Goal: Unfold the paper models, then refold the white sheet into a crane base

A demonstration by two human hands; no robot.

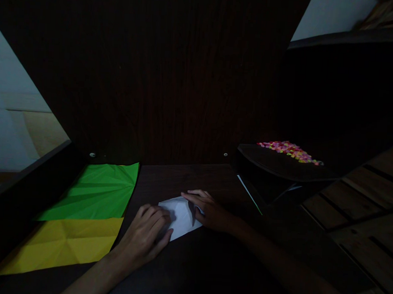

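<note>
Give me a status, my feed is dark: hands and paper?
Left hand and right hand both flat on the white paper, fingers pressing its folds. Green sheet and yellow sheet lie to the left, apart.

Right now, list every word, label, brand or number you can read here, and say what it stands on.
None can be read. The folded white paper under the left hand and right hand, the creased green paper sheet and the creased yellow paper sheet show no print; the dim light hides anything finer.
</note>
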